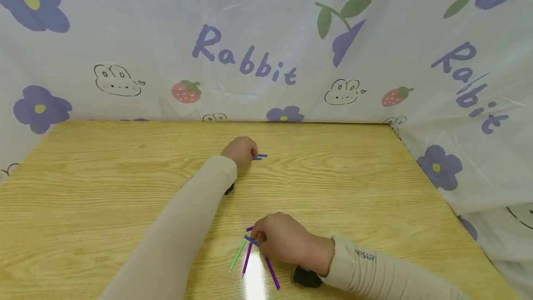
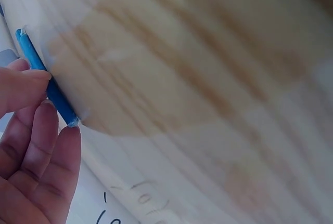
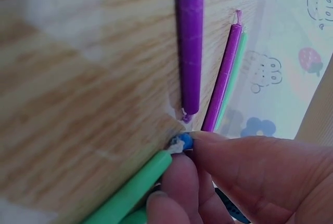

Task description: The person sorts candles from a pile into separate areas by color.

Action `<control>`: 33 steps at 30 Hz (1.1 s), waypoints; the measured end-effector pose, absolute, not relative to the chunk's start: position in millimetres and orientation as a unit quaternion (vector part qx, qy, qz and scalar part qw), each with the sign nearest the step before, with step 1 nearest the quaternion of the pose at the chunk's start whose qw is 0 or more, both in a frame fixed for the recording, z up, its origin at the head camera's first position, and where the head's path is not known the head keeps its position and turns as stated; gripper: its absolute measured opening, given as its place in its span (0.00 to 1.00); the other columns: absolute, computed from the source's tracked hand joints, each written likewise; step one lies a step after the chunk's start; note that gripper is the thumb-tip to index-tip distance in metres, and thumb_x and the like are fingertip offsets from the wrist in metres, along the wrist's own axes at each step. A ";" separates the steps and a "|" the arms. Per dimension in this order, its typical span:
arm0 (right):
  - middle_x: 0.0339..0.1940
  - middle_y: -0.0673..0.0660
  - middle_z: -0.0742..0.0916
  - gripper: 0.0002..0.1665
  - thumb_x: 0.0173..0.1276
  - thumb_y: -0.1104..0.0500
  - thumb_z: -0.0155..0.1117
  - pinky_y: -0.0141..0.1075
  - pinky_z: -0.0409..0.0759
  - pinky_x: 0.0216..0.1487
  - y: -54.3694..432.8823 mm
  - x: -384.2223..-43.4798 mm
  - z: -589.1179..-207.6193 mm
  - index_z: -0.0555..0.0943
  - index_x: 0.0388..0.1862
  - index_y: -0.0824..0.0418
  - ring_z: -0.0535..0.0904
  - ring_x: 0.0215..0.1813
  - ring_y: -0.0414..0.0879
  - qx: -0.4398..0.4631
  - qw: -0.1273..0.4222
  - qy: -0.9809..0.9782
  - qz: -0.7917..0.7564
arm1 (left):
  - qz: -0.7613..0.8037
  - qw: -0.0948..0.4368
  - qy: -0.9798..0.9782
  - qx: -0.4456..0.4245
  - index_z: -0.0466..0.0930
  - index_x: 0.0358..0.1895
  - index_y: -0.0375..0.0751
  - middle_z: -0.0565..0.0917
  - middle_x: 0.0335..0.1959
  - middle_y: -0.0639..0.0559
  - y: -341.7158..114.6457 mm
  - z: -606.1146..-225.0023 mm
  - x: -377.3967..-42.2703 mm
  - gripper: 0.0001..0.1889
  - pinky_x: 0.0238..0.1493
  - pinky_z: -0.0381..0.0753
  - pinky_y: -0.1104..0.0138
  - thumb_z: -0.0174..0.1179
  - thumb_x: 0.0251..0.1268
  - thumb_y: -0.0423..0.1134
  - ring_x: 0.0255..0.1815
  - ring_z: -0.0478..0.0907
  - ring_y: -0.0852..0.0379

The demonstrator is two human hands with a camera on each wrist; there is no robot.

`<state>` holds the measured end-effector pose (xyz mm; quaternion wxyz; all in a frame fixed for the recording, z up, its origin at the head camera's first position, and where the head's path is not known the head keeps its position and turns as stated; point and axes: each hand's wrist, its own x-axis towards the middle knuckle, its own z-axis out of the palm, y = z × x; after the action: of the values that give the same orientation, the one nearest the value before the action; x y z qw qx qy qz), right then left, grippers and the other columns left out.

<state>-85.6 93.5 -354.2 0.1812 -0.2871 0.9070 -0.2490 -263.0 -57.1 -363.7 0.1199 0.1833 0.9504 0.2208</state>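
Near the far side of the table, my left hand pinches a thin blue candle between thumb and fingers. Two blue candle ends stick out past it in the head view. Closer to me, my right hand pinches another blue candle, whose wick end shows by the thumb in the right wrist view. About that hand lie a green candle and several purple candles, one purple candle below the hand. My right hand hides part of this group.
The wood-grain table meets a hanging white sheet with flowers and rabbits at the back and right. A black device is by the right wrist. Light glares on the table near the purple candles.
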 end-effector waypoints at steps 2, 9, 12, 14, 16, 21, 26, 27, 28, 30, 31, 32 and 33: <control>0.30 0.48 0.85 0.14 0.59 0.73 0.62 0.24 0.64 0.24 93.4 -85.8 -354.5 0.87 0.41 0.64 0.62 0.19 0.32 -0.289 0.179 0.908 -0.245 | 0.224 0.118 0.950 0.182 0.86 0.43 0.38 0.83 0.47 0.44 -57.6 -362.1 -262.0 0.16 0.52 0.78 0.58 0.51 0.64 0.19 0.51 0.78 0.48; 0.31 0.47 0.86 0.14 0.59 0.73 0.62 0.24 0.65 0.24 92.7 -86.0 -354.9 0.87 0.42 0.62 0.63 0.20 0.32 -0.287 0.178 0.912 -0.235 | 0.236 0.113 0.944 0.199 0.85 0.45 0.37 0.82 0.44 0.43 -58.7 -351.8 -261.5 0.16 0.51 0.77 0.58 0.53 0.61 0.19 0.47 0.77 0.48; 0.31 0.47 0.86 0.14 0.59 0.72 0.62 0.24 0.65 0.24 92.3 -85.5 -354.1 0.87 0.42 0.62 0.63 0.20 0.32 -0.283 0.182 0.912 -0.233 | 0.250 0.110 0.939 0.211 0.84 0.45 0.36 0.82 0.44 0.43 -58.9 -348.3 -262.3 0.15 0.50 0.76 0.58 0.53 0.61 0.19 0.47 0.76 0.48; 0.32 0.47 0.86 0.14 0.59 0.72 0.62 0.24 0.64 0.24 92.1 -85.2 -353.6 0.87 0.43 0.62 0.63 0.20 0.32 -0.280 0.186 0.913 -0.232 | 0.263 0.115 0.934 0.212 0.83 0.46 0.36 0.81 0.46 0.42 -58.6 -345.3 -261.8 0.15 0.51 0.76 0.59 0.54 0.61 0.20 0.49 0.76 0.48; 0.33 0.47 0.87 0.14 0.59 0.72 0.62 0.24 0.65 0.24 91.8 -85.0 -353.2 0.87 0.43 0.62 0.64 0.20 0.32 -0.279 0.188 0.913 -0.230 | 0.278 0.123 0.929 0.210 0.83 0.48 0.36 0.81 0.49 0.42 -58.1 -341.4 -260.5 0.15 0.52 0.76 0.58 0.54 0.61 0.20 0.51 0.75 0.47; 0.34 0.48 0.87 0.14 0.60 0.72 0.62 0.24 0.65 0.24 91.6 -84.7 -352.8 0.87 0.43 0.62 0.64 0.20 0.32 -0.277 0.189 0.914 -0.230 | 0.300 0.132 0.920 0.215 0.81 0.52 0.34 0.80 0.54 0.39 -55.0 -328.3 -255.3 0.17 0.54 0.76 0.57 0.52 0.63 0.21 0.55 0.74 0.46; 0.34 0.48 0.87 0.14 0.60 0.72 0.62 0.24 0.64 0.24 91.5 -84.4 -352.8 0.87 0.43 0.62 0.63 0.19 0.33 -0.275 0.189 0.913 -0.235 | 0.315 0.115 0.915 0.225 0.81 0.51 0.34 0.80 0.51 0.40 -53.6 -320.0 -251.5 0.16 0.53 0.76 0.59 0.53 0.62 0.22 0.53 0.75 0.47; 0.35 0.49 0.87 0.14 0.61 0.72 0.61 0.24 0.64 0.24 91.4 -84.3 -352.8 0.87 0.43 0.62 0.63 0.19 0.33 -0.276 0.189 0.913 -0.235 | 0.317 0.110 0.914 0.228 0.82 0.51 0.35 0.81 0.51 0.41 -53.9 -319.3 -250.9 0.16 0.52 0.76 0.59 0.54 0.62 0.23 0.52 0.75 0.47; 0.34 0.49 0.87 0.14 0.61 0.72 0.61 0.24 0.64 0.24 91.4 -84.2 -352.8 0.87 0.43 0.63 0.63 0.19 0.33 -0.275 0.189 0.912 -0.237 | 0.322 0.106 0.912 0.231 0.82 0.51 0.35 0.81 0.50 0.42 -54.3 -318.6 -250.2 0.15 0.52 0.76 0.59 0.54 0.62 0.23 0.52 0.75 0.48; 0.35 0.49 0.87 0.14 0.61 0.73 0.61 0.24 0.64 0.24 91.3 -83.9 -352.8 0.87 0.42 0.63 0.63 0.19 0.33 -0.275 0.188 0.912 -0.238 | 0.336 0.099 0.907 0.234 0.82 0.50 0.35 0.81 0.49 0.43 -55.5 -317.3 -248.6 0.15 0.51 0.76 0.60 0.55 0.62 0.24 0.50 0.75 0.48; 0.35 0.49 0.87 0.14 0.61 0.73 0.61 0.24 0.64 0.24 91.4 -83.8 -352.8 0.87 0.42 0.63 0.62 0.19 0.33 -0.275 0.188 0.912 -0.239 | 0.345 0.097 0.904 0.234 0.82 0.50 0.35 0.81 0.48 0.43 -56.3 -316.5 -247.5 0.15 0.50 0.76 0.60 0.56 0.62 0.24 0.49 0.75 0.49; 0.35 0.49 0.87 0.14 0.61 0.73 0.61 0.24 0.64 0.24 91.4 -83.7 -352.8 0.87 0.42 0.63 0.63 0.19 0.33 -0.275 0.188 0.912 -0.239 | 0.352 0.094 0.901 0.236 0.82 0.50 0.35 0.81 0.48 0.43 -57.3 -315.4 -246.2 0.15 0.50 0.76 0.60 0.56 0.61 0.25 0.49 0.75 0.49; 0.35 0.49 0.87 0.14 0.61 0.73 0.61 0.24 0.64 0.24 91.4 -83.6 -352.7 0.86 0.42 0.63 0.63 0.19 0.33 -0.275 0.188 0.912 -0.240 | 0.361 0.093 0.897 0.236 0.82 0.51 0.35 0.81 0.48 0.43 -58.5 -314.0 -244.6 0.15 0.49 0.76 0.60 0.56 0.61 0.25 0.48 0.75 0.49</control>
<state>-83.6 91.4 -352.7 0.1875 -0.2751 0.9119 -0.2399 -244.6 -58.5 -314.0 0.0928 0.2360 0.8973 0.3613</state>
